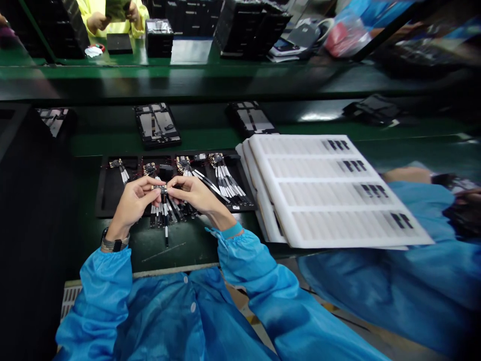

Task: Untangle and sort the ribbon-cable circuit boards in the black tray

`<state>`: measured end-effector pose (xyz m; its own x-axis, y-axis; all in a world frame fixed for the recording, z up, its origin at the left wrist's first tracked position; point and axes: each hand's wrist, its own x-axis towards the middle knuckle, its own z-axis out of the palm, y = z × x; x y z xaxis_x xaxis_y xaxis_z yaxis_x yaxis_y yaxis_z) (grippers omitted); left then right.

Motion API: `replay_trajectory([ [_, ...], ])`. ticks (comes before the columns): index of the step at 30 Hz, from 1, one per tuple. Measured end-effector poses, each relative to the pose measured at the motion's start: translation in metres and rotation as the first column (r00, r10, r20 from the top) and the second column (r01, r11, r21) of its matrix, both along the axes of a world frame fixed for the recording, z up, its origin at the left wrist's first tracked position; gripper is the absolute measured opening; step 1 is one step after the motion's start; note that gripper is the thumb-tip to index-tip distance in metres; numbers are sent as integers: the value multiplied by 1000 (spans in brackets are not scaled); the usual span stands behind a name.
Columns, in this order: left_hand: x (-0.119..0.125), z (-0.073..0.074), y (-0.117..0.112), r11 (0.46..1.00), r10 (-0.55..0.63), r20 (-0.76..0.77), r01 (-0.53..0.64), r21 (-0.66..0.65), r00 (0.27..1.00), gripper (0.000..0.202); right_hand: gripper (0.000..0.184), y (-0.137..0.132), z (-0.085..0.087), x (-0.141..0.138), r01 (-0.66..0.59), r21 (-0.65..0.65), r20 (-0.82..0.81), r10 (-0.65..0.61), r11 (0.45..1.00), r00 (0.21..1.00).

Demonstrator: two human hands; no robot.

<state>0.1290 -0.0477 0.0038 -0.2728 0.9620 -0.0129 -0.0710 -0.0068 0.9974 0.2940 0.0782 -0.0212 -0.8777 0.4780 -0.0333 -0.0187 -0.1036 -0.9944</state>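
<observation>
Between them, my left hand (pixel 136 200) and my right hand (pixel 193 193) pinch a small circuit board (pixel 161 189), one at each end. A thin black and white flat cable (pixel 166 225) hangs down from the board. Just behind and beneath my hands lies a black compartment tray (pixel 112 193). Inside it are several bunches of similar boards with strip cables, such as the bunch (pixel 227 178) in the right compartment and a smaller bunch (pixel 119 165) at the left. A small black part (pixel 166 172) rests in the tray right behind my fingers.
White foam trays (pixel 319 175) with slots, a few holding black strips, are stacked on the right. Opened device housings (pixel 157 124) lie along the green bench behind. A co-worker's blue sleeve (pixel 421 200) is at the right. Another person in yellow (pixel 112 20) works across the raised shelf (pixel 195 72).
</observation>
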Motion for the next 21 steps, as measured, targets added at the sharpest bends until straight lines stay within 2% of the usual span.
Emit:
replay_trajectory([
  [14, 1, -3, 2, 999, -13, -30, 12, -36, 999, 22, 46, 2, -2, 1, -28, -129, 4, 28, 991, 1000],
  [21, 0, -2, 2, 996, 13, -39, -17, -85, 999, 33, 45, 5, -5, -1, -55, -136, -30, 51, 989, 998],
])
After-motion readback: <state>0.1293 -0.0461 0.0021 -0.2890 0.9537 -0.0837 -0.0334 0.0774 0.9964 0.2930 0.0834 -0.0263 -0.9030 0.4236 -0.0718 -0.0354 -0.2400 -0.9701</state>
